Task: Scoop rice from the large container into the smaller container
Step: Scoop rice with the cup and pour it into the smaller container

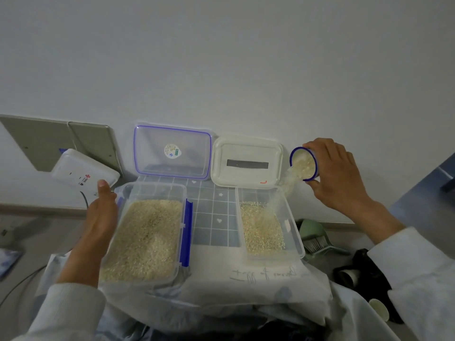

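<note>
Gripping a small round cup with a blue rim point(303, 164), the right hand point(337, 175) has it tipped over, fingers on top and thumb underneath, and a stream of rice is falling out of it. Left hand point(102, 217) isn't holding anything, it's just laid flat and open against the left wall of the large clear plastic container with blue clips point(147, 237), looks like it's there to keep it steady.

Working outward: that big tub sits nearest on the left, still pretty full of rice. To its right, a gap apart, is the smaller clear rectangular container point(294, 232), with only a thin layer of rice point(262, 230) on the bottom so far. The stream lands at its far right corner. Behind them, two lids lean on the wall, a clear blue-edged lid point(172, 151) and a white lid point(246, 162).

So I'd say we're mid-pour, early in the job. Next move is probably to finish emptying the cup, then bring it back across to the big tub for another scoop. I'd watch that corner though, the pour is close to the rim and could spill.
</note>
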